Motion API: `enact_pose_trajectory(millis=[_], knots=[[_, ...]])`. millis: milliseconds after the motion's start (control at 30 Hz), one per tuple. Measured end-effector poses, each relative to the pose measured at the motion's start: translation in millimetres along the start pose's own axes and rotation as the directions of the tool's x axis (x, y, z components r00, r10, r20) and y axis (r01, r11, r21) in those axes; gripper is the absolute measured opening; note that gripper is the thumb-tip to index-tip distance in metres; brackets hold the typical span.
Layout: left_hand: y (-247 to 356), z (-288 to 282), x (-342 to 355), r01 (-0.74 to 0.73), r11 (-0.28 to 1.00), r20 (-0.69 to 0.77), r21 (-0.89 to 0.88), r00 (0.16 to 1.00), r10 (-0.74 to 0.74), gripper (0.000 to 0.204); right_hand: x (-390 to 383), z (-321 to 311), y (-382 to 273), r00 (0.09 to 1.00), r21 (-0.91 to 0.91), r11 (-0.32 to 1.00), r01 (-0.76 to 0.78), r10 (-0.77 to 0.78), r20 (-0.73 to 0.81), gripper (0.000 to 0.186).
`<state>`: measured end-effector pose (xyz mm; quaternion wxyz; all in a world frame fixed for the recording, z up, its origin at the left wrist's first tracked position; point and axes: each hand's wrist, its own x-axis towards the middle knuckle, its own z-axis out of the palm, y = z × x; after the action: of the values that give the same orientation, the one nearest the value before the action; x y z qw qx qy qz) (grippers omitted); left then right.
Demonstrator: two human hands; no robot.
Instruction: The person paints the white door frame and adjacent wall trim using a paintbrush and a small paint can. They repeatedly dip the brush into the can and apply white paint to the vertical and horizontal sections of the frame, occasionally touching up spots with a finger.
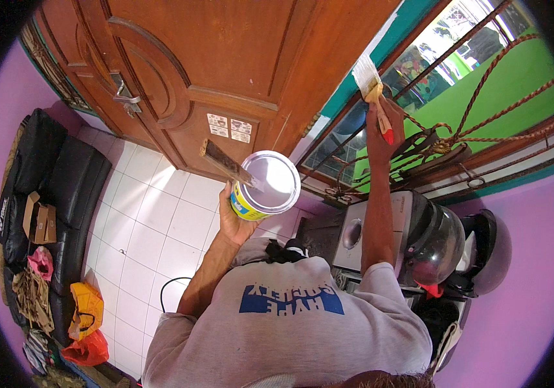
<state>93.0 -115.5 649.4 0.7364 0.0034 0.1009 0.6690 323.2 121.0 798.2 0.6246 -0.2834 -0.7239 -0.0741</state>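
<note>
One paintbrush (374, 94) raised right of the door (219, 39)

On my remote feed I see its bristles (365, 72) point up-left, the long axis slanting down-right to the red handle end (388, 137). The right hand (384, 123) grips that handle, arm nearly straight. The left hand (235, 226), forearm slanting up, clasps a paint can (251, 204) in front of the door.

On your left: one black sofa (79, 169), cardboard box (46, 225) atop; orange bag (85, 304); red plastic bag (88, 350). On your right: dark helmet (444, 236).
</note>
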Motion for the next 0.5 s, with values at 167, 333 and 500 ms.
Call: enact_pose_trajectory(millis=[167, 333, 500], knots=[[1, 0, 1, -0.012, 1.000, -0.017, 0.006, 1.000, 0.012, 0.073, -9, -3, 6, 0.996, 0.043, 0.998, -0.049, 0.052, -0.069, 0.026], [2, 0, 1, -0.004, 1.000, -0.031, -0.006, 0.999, 0.004, 0.072, -3, -5, -2, 0.999, 0.027, 0.999, -0.047, 0.047, 0.002, 0.023], [2, 5, 4, 0.012, 1.000, -0.037, -0.024, 0.999, -0.013, 0.072, -14, -3, 11, 0.994, 0.034, 0.993, -0.110, 0.111, -0.007, 0.025]])
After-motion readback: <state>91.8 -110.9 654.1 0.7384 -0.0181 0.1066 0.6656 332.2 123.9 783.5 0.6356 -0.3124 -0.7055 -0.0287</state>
